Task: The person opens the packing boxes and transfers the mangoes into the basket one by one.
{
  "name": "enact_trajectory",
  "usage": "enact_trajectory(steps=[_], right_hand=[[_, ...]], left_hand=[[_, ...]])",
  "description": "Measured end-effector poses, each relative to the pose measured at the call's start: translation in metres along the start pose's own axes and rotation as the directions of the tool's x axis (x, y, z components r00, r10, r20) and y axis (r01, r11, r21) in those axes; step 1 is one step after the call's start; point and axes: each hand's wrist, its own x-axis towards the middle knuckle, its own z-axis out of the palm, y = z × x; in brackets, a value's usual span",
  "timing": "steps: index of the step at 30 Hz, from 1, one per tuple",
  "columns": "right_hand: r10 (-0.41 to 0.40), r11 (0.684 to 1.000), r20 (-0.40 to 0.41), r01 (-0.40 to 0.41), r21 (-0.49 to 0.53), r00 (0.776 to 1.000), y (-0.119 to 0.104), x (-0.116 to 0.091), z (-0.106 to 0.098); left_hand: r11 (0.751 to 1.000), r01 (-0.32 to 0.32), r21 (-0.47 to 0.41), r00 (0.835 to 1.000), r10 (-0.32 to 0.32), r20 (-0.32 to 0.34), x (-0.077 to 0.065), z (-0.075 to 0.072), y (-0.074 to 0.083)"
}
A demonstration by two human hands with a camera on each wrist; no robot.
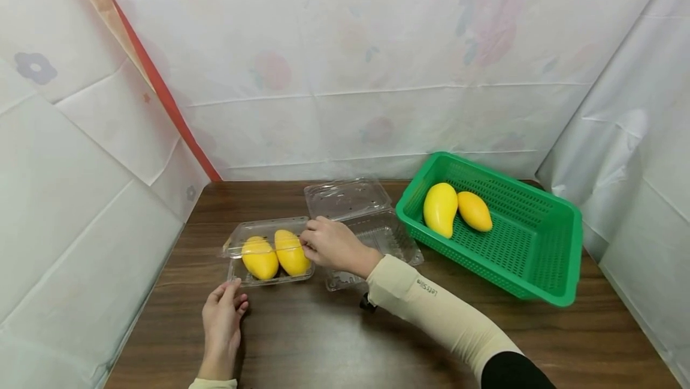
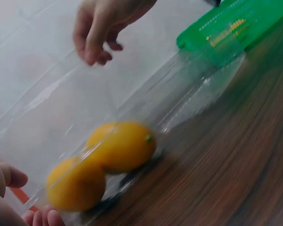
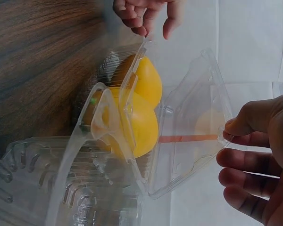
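Two yellow mangoes (image 1: 260, 258) lie side by side in a clear plastic clamshell box (image 1: 269, 282) whose hinged lid (image 3: 191, 127) is tilted partway up. Thumb and index finger of my right hand (image 1: 330, 246) pinch the lid's right corner, its other fingers spread in the right wrist view. At the box's front left corner is my left hand (image 1: 222, 311), fingertips right at the rim. The left thumb (image 2: 16, 178) stands apart from the fingers in the left wrist view. Clear plastic lies in front of the mangoes there.
A second clear clamshell box (image 1: 385, 236) stands open behind my right hand, its lid (image 1: 347, 197) leaning back. To the right is a green basket (image 1: 574, 257) holding a large yellow mango (image 1: 440, 209) and a smaller orange-yellow mango (image 1: 474, 211). White sheeting (image 1: 345, 77) encloses the wooden table (image 1: 302, 341).
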Motion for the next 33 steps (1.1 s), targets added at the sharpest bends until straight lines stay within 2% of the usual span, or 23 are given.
enact_trajectory(steps=[3, 8, 12, 16, 20, 23, 26, 33], right_hand=[[-0.002, 1.0, -0.003, 0.002, 0.018, 1.0, -0.001, -0.001, 0.001], [-0.005, 1.0, -0.01, 0.005, 0.026, 1.0, 0.001, -0.002, 0.001], [0.002, 1.0, 0.001, -0.002, 0.016, 1.0, 0.001, -0.002, 0.0], [0.016, 1.0, 0.021, -0.016, 0.02, 1.0, 0.0, -0.002, -0.001], [0.027, 0.998, 0.028, -0.029, 0.052, 0.999, 0.002, 0.001, -0.002], [0.041, 0.995, 0.008, -0.041, 0.089, 0.999, 0.003, 0.005, -0.004], [0.086, 0.986, -0.029, -0.082, 0.143, 0.996, 0.006, 0.008, -0.004], [0.24, 0.931, -0.112, -0.195, 0.31, 0.964, 0.016, 0.017, -0.001]], left_hand=[[0.999, -0.007, 0.041, 1.0, 0.007, 0.011, 0.007, -0.011, 0.003], [0.997, -0.009, 0.071, 0.998, 0.005, 0.067, 0.021, -0.019, 0.009], [0.998, -0.007, 0.069, 0.994, -0.001, 0.106, 0.032, -0.021, 0.014], [0.998, -0.014, 0.067, 0.993, 0.006, 0.115, 0.038, -0.02, 0.016], [0.996, -0.024, 0.09, 0.994, 0.014, 0.109, 0.039, -0.02, 0.015], [0.994, -0.019, 0.106, 0.994, 0.007, 0.11, 0.038, -0.021, 0.014], [0.995, 0.003, 0.101, 0.993, -0.015, 0.114, 0.037, -0.023, 0.013], [0.999, 0.027, 0.037, 0.992, -0.032, 0.125, 0.031, -0.027, 0.009]])
